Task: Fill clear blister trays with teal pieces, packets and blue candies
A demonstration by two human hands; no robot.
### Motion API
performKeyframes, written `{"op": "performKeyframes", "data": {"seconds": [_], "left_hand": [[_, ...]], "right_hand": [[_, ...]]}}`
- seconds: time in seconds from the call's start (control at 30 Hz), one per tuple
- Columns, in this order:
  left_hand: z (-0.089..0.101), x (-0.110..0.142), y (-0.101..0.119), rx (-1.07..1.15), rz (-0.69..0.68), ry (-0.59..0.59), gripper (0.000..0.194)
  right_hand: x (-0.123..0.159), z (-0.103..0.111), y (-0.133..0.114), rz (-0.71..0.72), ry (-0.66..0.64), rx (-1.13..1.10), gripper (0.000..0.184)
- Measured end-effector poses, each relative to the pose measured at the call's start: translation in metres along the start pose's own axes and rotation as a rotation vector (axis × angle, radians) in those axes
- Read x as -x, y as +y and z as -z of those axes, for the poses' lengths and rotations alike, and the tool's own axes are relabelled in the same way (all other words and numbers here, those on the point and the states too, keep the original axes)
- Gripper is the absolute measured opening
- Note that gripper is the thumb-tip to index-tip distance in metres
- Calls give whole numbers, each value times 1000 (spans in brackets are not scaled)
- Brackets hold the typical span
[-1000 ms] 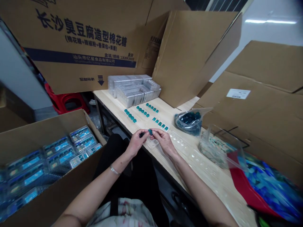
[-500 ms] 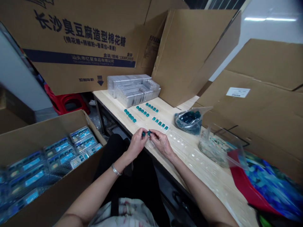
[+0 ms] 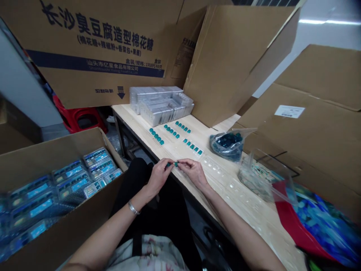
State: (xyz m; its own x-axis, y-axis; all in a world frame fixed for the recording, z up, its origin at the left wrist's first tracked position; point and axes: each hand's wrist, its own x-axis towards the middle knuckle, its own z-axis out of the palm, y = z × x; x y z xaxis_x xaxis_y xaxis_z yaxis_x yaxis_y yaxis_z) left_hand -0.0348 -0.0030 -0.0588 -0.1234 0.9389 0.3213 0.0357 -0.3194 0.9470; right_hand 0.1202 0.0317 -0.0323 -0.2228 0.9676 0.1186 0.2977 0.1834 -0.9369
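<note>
My left hand [image 3: 159, 177] and my right hand [image 3: 194, 173] meet above the near edge of a pale wooden table [image 3: 239, 199]. Their fingertips pinch small teal pieces [image 3: 172, 164], partly hidden by the fingers. Several short rows of teal pieces [image 3: 171, 131] lie just beyond my hands. A clear plastic blister tray [image 3: 217, 169] lies to the right of my right hand. At the back of the table stands a stack of clear trays [image 3: 160, 106]. A plastic bag of teal pieces [image 3: 227, 146] rests further right.
An open cardboard box [image 3: 56, 195] of blue-labelled packs sits left of my arms. A second clear bag [image 3: 254, 176] stands on the table's right side. Large cartons [image 3: 98, 49] rise behind it. A red and blue bag [image 3: 318, 222] lies at lower right.
My hands have drawn closer together, bringing the teal pieces nearly together between the fingertips. The whole scene has shifted slightly in view as my head moved.
</note>
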Motion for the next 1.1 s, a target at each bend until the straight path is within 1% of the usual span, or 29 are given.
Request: {"op": "performKeyframes", "data": {"seconds": [0.07, 0.13, 0.17, 0.23, 0.33, 0.43, 0.5, 0.6, 0.67, 0.73, 0.8, 0.87, 0.9, 0.97, 1.03, 1.1], "left_hand": [[6, -1, -4, 3, 11, 22, 12], [10, -3, -10, -26, -20, 6, 15], [11, -3, -13, -55, -45, -13, 16], [13, -5, -20, -136, -105, -54, 17], [13, -7, -29, -280, -188, -115, 18], [13, -8, -34, -406, -240, -154, 20], [14, -9, -36, -447, -251, -161, 20], [14, -9, -37, -410, -222, -161, 20], [13, -11, -34, -317, -139, -138, 18], [13, -13, -29, -133, 22, -72, 19], [14, -16, -22, 172, 228, -8, 28], [16, -18, -16, 526, 417, 15, 37], [18, -19, -13, 675, 487, 18, 39], [20, -21, -8, 865, 572, 29, 39], [19, -22, -4, 942, 593, 37, 35], [16, -22, 0, 971, 579, 19, 34]], "right_hand": [[-14, 4, 2, 126, 52, 133, 18], [-33, 7, 5, 264, 73, 274, 15], [-43, 7, 7, 313, 60, 347, 15], [-61, 5, 10, 363, 12, 504, 17], [-77, -2, 11, 359, -66, 762, 19], [-82, -11, 6, 323, -126, 964, 20], [-82, -17, 2, 290, -165, 1079, 21], [-83, -26, -3, 241, -226, 1221, 22], [-83, -30, -4, 228, -249, 1267, 23], [-83, -29, -4, 238, -266, 1255, 22], [-80, -24, -4, 300, -249, 1176, 20], [-74, -18, -6, 398, -166, 1024, 20], [-69, -15, -8, 443, -120, 930, 21], [-58, -12, -15, 490, -69, 743, 19], [-45, -13, -24, 485, -99, 599, 15], [-34, -18, -30, 453, -141, 508, 14]]}}
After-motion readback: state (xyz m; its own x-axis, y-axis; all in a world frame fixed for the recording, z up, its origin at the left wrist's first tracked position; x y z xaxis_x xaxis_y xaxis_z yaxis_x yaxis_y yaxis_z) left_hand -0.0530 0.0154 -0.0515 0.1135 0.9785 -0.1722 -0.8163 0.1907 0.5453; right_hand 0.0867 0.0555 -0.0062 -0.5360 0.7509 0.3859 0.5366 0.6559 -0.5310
